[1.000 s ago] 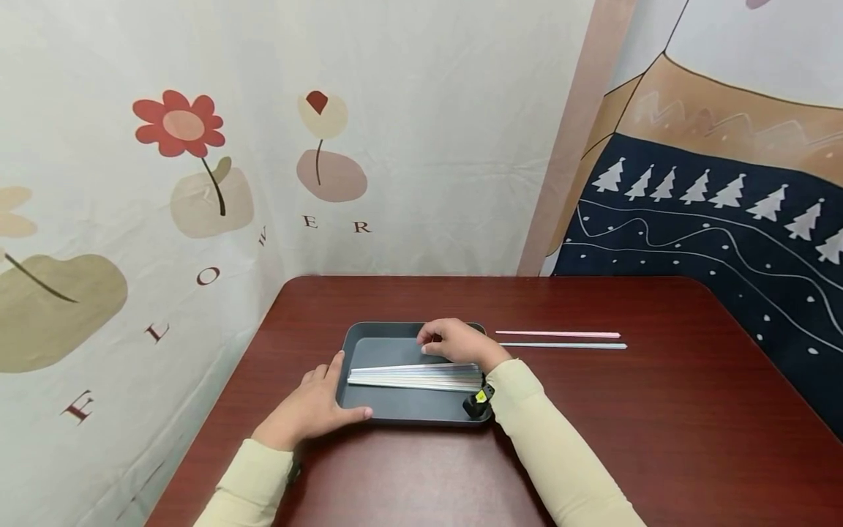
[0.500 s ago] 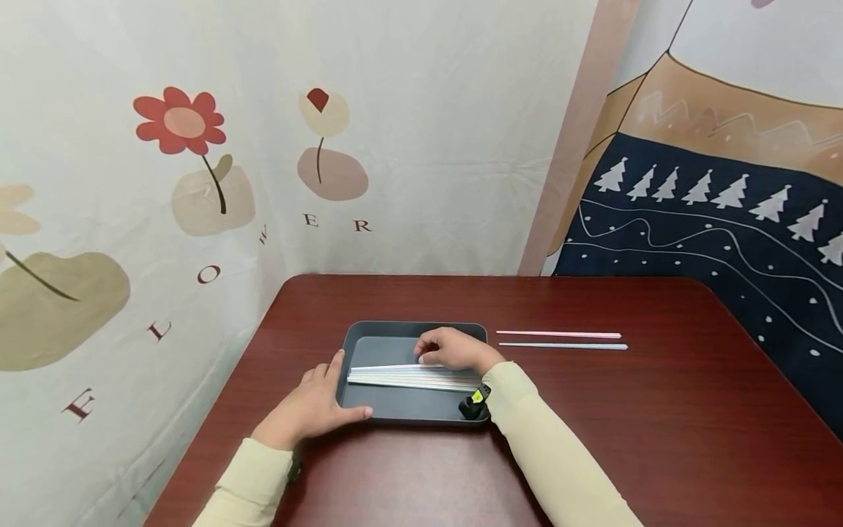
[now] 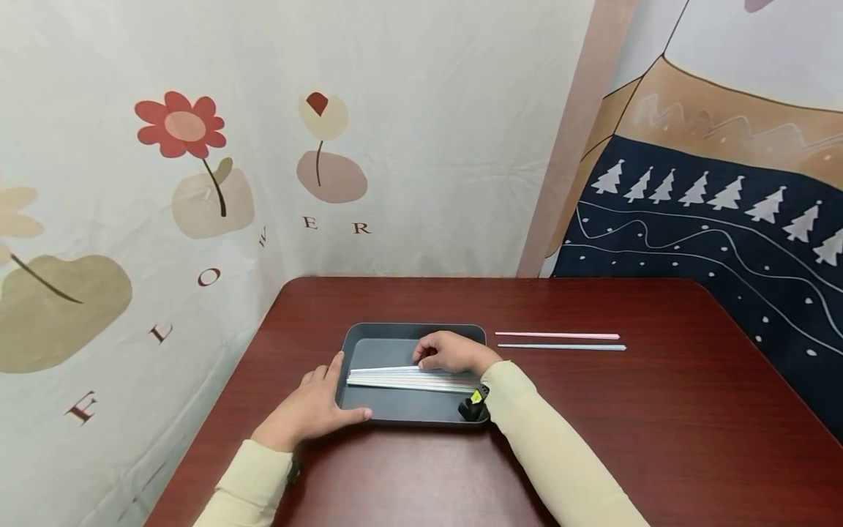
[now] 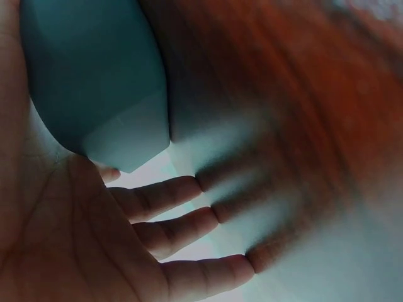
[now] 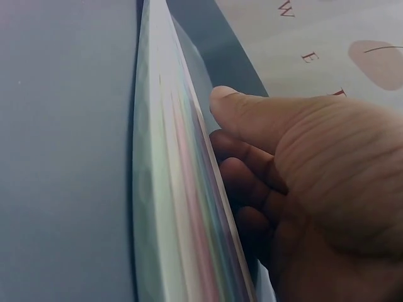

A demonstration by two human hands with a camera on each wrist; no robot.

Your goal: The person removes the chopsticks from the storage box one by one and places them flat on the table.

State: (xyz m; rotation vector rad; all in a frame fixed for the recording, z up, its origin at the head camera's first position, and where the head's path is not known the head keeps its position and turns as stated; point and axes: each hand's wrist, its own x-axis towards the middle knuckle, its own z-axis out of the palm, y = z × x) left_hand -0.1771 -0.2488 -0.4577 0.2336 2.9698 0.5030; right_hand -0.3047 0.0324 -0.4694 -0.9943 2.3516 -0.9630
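Note:
In the head view a dark grey tray [image 3: 388,413] holds a bundle of pale chopsticks [image 3: 395,378] lying crosswise. My left hand [image 3: 316,406] steadies the tray's left side, fingers straight along the wall, thumb at the front rim. The left wrist view shows its spread fingers [image 4: 170,198] beside the tray's dark corner [image 4: 94,69]. Over the tray's right half, my right hand [image 3: 454,353] reaches down to the bundle's far edge. Seen from the right wrist, its loosely bent fingers [image 5: 242,179] and thumb sit right beside the striped chopsticks [image 5: 182,189], thumb apart from the index finger.
Right of the tray, a pink chopstick set [image 3: 560,335] and a light blue one [image 3: 563,347] lie nearly parallel on the reddish-brown table [image 3: 593,424]. A printed curtain [image 3: 428,146] hangs behind the table's back edge. A black wrist camera [image 3: 473,408] overhangs the tray's near right corner.
My right hand has come down and slightly nearer, from above the tray's back part to the far edge of the chopstick bundle. The left hand and tray stay put.

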